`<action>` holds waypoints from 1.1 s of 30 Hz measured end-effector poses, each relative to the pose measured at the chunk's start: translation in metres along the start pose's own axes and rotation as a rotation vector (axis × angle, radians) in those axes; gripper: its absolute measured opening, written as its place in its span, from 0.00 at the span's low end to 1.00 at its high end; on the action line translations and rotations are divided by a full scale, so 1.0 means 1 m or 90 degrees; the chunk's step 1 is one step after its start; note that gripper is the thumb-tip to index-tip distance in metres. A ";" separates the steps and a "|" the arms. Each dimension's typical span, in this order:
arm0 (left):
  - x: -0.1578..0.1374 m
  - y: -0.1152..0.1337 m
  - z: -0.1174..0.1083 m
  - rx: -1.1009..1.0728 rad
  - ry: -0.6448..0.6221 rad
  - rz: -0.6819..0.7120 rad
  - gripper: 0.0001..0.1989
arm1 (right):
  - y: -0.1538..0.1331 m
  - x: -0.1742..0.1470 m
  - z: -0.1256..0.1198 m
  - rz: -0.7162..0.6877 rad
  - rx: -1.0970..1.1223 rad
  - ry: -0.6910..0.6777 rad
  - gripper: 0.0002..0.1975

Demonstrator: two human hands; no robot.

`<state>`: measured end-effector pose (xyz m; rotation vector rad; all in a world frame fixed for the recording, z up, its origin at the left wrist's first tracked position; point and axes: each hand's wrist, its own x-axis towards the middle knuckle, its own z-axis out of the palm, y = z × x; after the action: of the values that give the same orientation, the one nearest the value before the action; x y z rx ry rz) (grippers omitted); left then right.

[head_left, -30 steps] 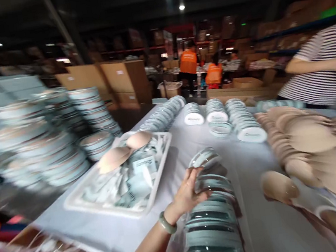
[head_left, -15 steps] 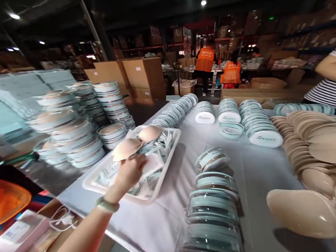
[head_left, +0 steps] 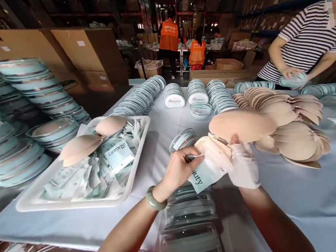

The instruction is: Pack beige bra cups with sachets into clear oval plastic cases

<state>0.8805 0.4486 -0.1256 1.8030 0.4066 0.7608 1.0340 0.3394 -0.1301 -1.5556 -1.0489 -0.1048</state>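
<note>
My left hand (head_left: 177,170), with a jade-coloured bangle at the wrist, pinches a pale printed packet (head_left: 207,174) lettered "beauty". My right hand (head_left: 244,165), in a white fingerless-looking glove, grips a beige stick-on bra (head_left: 241,125) by one cup, thumb on top. The packet lies against the bra's other cup, partly covering it; a small clasp joins the cups. Below both hands runs a row of clear-lidded pale blue cases (head_left: 189,244). To the left, a white tray (head_left: 72,204) holds many similar packets, with another beige bra (head_left: 82,148) on top.
Beige bra cups (head_left: 296,137) lie piled at the right. Oval cases (head_left: 174,100) line the table's far side; tall stacks of cases (head_left: 32,80) stand at the left. A person in a striped shirt (head_left: 309,39) handles a case across the table. Cardboard boxes (head_left: 89,53) stand behind.
My left hand has left the tray with a packet and come to the middle. My right hand has brought the bra up and left to meet it. The view has swung right.
</note>
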 end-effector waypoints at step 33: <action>-0.090 -0.082 -0.015 -0.010 -0.017 -0.196 0.30 | -0.002 -0.014 0.011 -0.304 -0.508 -0.778 0.09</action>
<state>0.8115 0.4341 -0.2262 1.6827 0.6418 0.5231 1.0196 0.3405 -0.1400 -2.0520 -2.5699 0.1544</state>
